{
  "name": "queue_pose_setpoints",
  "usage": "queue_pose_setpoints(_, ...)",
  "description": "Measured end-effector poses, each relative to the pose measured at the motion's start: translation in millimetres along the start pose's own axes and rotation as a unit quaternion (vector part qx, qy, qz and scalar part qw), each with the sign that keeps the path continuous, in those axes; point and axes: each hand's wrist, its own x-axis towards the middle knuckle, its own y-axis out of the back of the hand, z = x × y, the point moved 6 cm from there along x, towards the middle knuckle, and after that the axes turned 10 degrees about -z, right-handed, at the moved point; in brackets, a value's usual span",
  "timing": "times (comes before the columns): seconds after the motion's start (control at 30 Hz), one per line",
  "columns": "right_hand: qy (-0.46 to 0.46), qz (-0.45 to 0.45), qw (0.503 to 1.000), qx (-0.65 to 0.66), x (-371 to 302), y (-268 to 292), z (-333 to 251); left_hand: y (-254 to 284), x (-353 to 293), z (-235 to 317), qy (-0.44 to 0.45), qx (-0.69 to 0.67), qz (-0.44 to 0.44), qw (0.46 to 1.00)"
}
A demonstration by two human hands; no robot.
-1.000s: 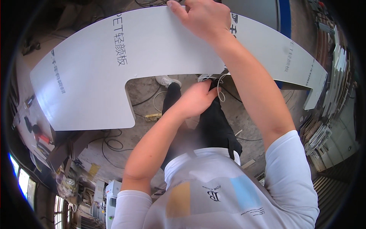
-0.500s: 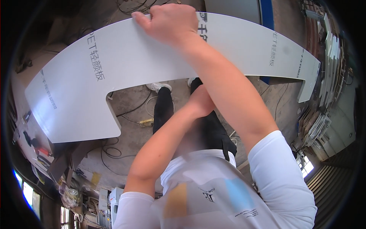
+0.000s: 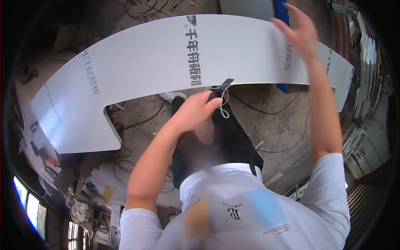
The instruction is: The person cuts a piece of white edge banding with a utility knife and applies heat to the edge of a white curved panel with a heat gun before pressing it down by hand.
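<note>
- Arch-shaped white panel (image 3: 143, 58): one, raised above the concrete floor (image 3: 271, 110); its support I cannot make out
- Left hand (image 3: 192, 110): fingers wrapped round a black-handled flat-bladed tool (image 3: 227, 83), near the middle of the panel's inner edge
- Right hand (image 3: 303, 36): blurred, thumb and fingers wide, no load I can see, by the right part of the outer edge; contact unconfirmed
- Risk: panel could slide if pushed, as I see no firm grip on it
- Risk: blade, slipping, could score the white face
- Risk: looped white cord (image 3: 225, 117) could snag the inner edge
- Change: half a second ago, right hand lay left of the outer edge's middle; left hand's fingers were hidden
</note>
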Motion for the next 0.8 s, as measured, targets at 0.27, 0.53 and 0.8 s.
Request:
queue_pose_setpoints(0.27, -0.187, -0.179, 0.964, -0.064, -82, 24, 194, -13, 5, -4, -0.001, -0.011, 0.005, 1.000)
queue_pose_setpoints(0.53, -0.208, -0.160, 0.964, -0.047, -89, 26, 185, -17, 0, -12, 0.053, -0.048, 0.018, 0.997)
queue_pose_setpoints(0.8, -0.203, -0.164, 0.965, -0.027, -100, 21, 190, -12, -13, -18, 0.048, -0.014, 0.004, 0.999)
